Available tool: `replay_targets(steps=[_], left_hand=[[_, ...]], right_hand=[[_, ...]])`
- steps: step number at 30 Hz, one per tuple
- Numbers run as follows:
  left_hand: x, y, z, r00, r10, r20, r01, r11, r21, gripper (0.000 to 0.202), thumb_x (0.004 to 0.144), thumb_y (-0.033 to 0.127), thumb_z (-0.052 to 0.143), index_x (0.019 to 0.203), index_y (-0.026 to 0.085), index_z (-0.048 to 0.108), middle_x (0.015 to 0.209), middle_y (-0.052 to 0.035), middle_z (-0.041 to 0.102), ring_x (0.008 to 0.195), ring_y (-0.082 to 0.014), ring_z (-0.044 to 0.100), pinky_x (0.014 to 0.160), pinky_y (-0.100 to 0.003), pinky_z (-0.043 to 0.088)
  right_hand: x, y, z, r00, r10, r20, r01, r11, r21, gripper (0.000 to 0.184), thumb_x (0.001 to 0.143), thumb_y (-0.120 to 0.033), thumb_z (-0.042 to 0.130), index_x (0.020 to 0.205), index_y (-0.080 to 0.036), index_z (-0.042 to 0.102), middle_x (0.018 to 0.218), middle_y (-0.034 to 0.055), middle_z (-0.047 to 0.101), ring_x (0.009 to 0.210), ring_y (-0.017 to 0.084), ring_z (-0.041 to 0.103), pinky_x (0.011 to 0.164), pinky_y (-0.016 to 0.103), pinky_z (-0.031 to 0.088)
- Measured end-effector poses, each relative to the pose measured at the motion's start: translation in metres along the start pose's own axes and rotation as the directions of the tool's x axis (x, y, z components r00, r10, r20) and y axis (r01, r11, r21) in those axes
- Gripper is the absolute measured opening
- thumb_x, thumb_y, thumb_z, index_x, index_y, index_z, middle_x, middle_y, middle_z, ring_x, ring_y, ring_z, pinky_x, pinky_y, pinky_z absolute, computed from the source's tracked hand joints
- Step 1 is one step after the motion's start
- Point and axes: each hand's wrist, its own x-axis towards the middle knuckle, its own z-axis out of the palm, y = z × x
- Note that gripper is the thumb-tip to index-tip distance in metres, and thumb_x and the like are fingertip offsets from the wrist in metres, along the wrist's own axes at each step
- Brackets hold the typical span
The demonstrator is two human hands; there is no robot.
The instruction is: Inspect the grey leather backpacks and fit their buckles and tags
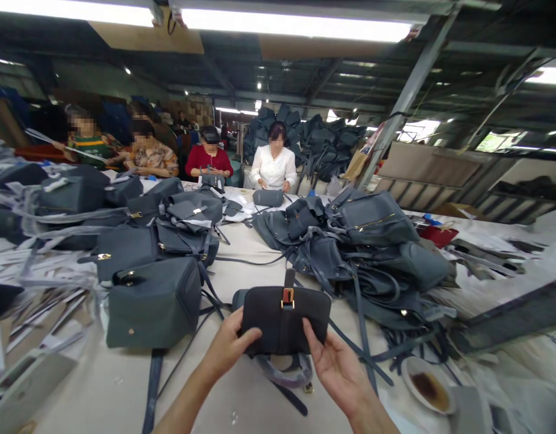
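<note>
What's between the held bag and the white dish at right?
In the head view: the right hand at the held bag, then dark straps on the tabletop, before the white dish.

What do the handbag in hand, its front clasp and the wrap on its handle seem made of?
Handbag: probably leather or imitation leather; smooth, dark, low-sheen surface.
Clasp: likely polished, gold-toned metal, given its bright reflections.
Handle wrap: apparently clear plastic film, being translucent and shiny.

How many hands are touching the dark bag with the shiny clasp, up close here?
2: the left hand at the bag's left end, and the right hand at its right end. No other hand shows on it.
</note>
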Motion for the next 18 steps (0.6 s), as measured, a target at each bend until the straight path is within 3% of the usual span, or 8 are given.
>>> replay_targets(steps=[3,6,9,12,16,18], left_hand=[[0.002,-0.007,0.016,0.98,-0.118,-0.159,0.118,0.993,-0.008,0.044,0.079,0.053,0.051,0.073,0.012,0.067,0.076,-0.0059,0.069,0.079,-0.0274,0.061,0.075,-0.035,0.048],[0.005,-0.013,0.025,0.969,-0.158,-0.192,0.153,0.987,-0.039,0.046,0.081,0.054,0.049,0.073,0.012,0.066,0.074,-0.0055,0.069,0.078,-0.027,0.062,0.072,-0.033,0.048],[0.005,-0.012,0.025,0.962,-0.186,-0.198,0.177,0.982,-0.062,0.046,0.079,0.055,0.051,0.072,0.012,0.066,0.071,-0.0051,0.069,0.077,-0.0272,0.063,0.071,-0.032,0.048],[0.005,-0.007,0.02,0.956,-0.202,-0.211,0.19,0.979,-0.074,0.046,0.077,0.056,0.052,0.072,0.012,0.067,0.068,-0.0045,0.069,0.077,-0.0278,0.063,0.071,-0.033,0.049],[-0.002,0.005,0.013,0.953,-0.205,-0.222,0.191,0.978,-0.083,0.047,0.077,0.057,0.053,0.075,0.012,0.068,0.072,-0.0048,0.069,0.08,-0.0277,0.063,0.074,-0.033,0.049],[-0.011,0.009,0.012,0.961,-0.196,-0.196,0.181,0.979,-0.091,0.048,0.077,0.057,0.054,0.076,0.012,0.068,0.075,-0.0054,0.07,0.082,-0.0275,0.062,0.076,-0.033,0.049]], right_hand=[[-0.002,-0.002,0.002,0.997,0.034,0.062,-0.03,0.998,-0.057,0.024,0.094,-0.013,0.044,0.096,-0.003,0.066,0.097,0.0179,0.076,0.096,0.023,0.072,0.076,0.027,0.062],[-0.004,-0.009,-0.003,0.99,0.047,0.13,-0.027,0.988,-0.15,0.016,0.087,-0.012,0.057,0.099,-0.005,0.066,0.104,0.0211,0.073,0.1,0.025,0.071,0.076,0.028,0.062],[-0.01,-0.019,-0.017,0.979,-0.094,0.183,0.137,0.963,-0.234,0.036,0.074,-0.014,0.074,0.109,-0.014,0.065,0.101,0.013,0.076,0.088,0.02,0.073,0.068,0.025,0.061],[-0.02,-0.023,-0.043,0.97,-0.218,0.11,0.244,0.887,-0.391,0.035,0.063,-0.025,0.084,0.094,-0.017,0.069,0.076,0.0025,0.076,0.06,0.013,0.069,0.05,0.017,0.054],[-0.031,-0.009,-0.075,1.0,-0.003,-0.019,-0.011,0.734,-0.68,0.041,0.062,-0.05,0.081,0.07,-0.013,0.068,0.056,0.003,0.068,0.045,0.011,0.061,0.039,0.016,0.042],[-0.035,0.0,-0.081,0.998,0.057,0.004,-0.034,0.648,-0.761,0.045,0.066,-0.057,0.075,0.066,-0.013,0.067,0.054,0.0038,0.067,0.045,0.011,0.06,0.041,0.018,0.041]])
